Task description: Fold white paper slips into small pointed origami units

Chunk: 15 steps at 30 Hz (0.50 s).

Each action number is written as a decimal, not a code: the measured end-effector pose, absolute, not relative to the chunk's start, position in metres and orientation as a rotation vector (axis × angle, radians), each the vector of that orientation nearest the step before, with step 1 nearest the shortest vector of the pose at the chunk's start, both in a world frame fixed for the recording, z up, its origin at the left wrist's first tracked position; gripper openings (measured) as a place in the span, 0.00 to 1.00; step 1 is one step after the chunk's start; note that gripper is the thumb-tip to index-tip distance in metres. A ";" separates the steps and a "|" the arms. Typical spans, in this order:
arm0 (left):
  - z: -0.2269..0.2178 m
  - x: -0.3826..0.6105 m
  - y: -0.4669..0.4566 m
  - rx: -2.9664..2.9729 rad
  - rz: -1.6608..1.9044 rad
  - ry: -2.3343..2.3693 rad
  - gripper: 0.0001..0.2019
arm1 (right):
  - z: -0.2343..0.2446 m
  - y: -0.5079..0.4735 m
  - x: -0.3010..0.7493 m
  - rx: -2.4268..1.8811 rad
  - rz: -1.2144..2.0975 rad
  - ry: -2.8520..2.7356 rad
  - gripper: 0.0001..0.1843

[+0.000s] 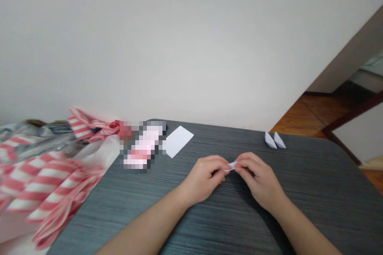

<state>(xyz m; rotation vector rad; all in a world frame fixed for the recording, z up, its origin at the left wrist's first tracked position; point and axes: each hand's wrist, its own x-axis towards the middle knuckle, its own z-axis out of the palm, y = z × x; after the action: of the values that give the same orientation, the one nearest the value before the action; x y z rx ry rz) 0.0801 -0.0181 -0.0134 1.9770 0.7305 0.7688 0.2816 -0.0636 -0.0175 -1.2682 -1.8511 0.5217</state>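
Between my two hands is a small folded piece of white paper (pixel 231 165), held above the dark table. My left hand (pixel 205 177) pinches its left end between thumb and fingers. At the other end, the thumb and fingertips of my right hand (pixel 259 179) close on it. My fingers hide most of the paper, so its full shape cannot be made out. Two small folded white paper pieces (pixel 275 140) with pointed ends stand side by side near the table's far right edge. A flat white sheet of paper (pixel 179 141) lies beyond my left hand.
The dark wood-grain table (pixel 143 211) backs onto a pale wall (pixel 191 48). A pixelated, pinkish flat object (pixel 143 147) lies at its far left. Red-and-white striped cloth (pixel 50 179) is heaped along the left side. Brown flooring (pixel 314 113) shows past the wall's corner.
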 end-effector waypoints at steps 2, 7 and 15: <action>-0.012 0.080 -0.018 1.980 0.767 0.727 0.11 | -0.018 -0.064 0.281 -1.262 0.526 -1.854 0.07; -0.009 0.081 -0.019 1.991 0.761 0.718 0.09 | -0.016 -0.064 0.281 -1.261 0.525 -1.870 0.09; -0.009 0.082 -0.023 1.831 0.671 0.837 0.14 | -0.014 -0.065 0.281 -1.257 0.541 -1.930 0.10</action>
<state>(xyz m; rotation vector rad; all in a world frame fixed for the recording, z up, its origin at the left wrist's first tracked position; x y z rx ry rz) 0.0825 -0.0228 -0.0091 1.8315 0.8368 0.6707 0.2814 -0.0652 -0.0140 -1.2570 -1.9302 0.5410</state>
